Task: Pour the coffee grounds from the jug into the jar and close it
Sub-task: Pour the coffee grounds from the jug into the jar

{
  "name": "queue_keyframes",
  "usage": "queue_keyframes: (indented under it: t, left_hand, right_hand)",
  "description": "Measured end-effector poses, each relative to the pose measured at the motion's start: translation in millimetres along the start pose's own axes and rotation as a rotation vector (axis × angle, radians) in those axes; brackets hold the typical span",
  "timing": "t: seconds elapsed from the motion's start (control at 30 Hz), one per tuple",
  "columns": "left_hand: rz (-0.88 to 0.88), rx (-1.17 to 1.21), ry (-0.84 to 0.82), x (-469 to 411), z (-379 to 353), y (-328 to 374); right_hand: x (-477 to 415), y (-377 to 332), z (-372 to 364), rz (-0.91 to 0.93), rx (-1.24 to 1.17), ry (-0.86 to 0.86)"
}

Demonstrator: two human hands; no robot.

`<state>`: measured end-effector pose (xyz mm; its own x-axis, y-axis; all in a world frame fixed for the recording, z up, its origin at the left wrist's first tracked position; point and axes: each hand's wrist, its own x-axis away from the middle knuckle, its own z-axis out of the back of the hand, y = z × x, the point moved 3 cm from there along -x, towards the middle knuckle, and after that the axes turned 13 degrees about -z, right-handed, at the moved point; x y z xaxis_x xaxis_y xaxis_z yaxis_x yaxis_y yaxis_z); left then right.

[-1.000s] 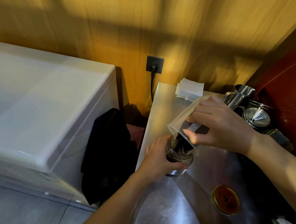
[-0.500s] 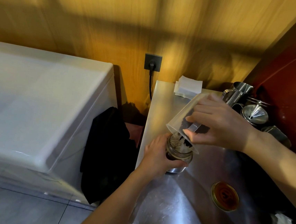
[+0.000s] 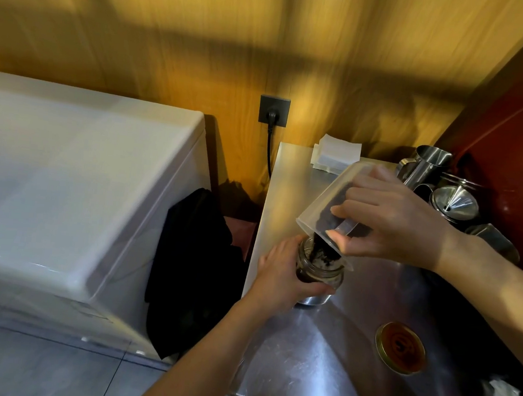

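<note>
The round gold-rimmed metal lid [image 3: 400,348] lies nearest on the steel counter [image 3: 296,354], off so the mouth is open. The left hand [image 3: 281,276] wraps the small glass jar [image 3: 320,269] to steady it. Above, the right hand [image 3: 388,223] grips the translucent plastic jug [image 3: 330,201] tipped steeply, rim over the jar's mouth, so dark coffee grounds [image 3: 323,253] slide in.

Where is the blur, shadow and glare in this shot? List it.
Head view: the wooden wall is motion-smeared and crossed by broad shadows; the steel counter shows streaky glare; the jug and jar are slightly soft; edges bend from the wide lens.
</note>
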<state>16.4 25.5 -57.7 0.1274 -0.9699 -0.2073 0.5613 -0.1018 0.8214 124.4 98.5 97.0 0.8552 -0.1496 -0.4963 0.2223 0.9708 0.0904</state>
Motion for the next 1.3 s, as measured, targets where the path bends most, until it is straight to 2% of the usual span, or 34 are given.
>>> queue_keyframes:
  t: [0.37,1.3]
  left_hand:
    - [0.005,0.008,0.002,-0.7,0.4,1.2]
    - [-0.014,-0.007,0.009,-0.9,-0.5,-0.3]
  right_hand:
    - [3.0,1.1,-1.7,0.014,-0.006,0.059]
    - [7.4,0.5,-1.5,0.072,0.000,0.081]
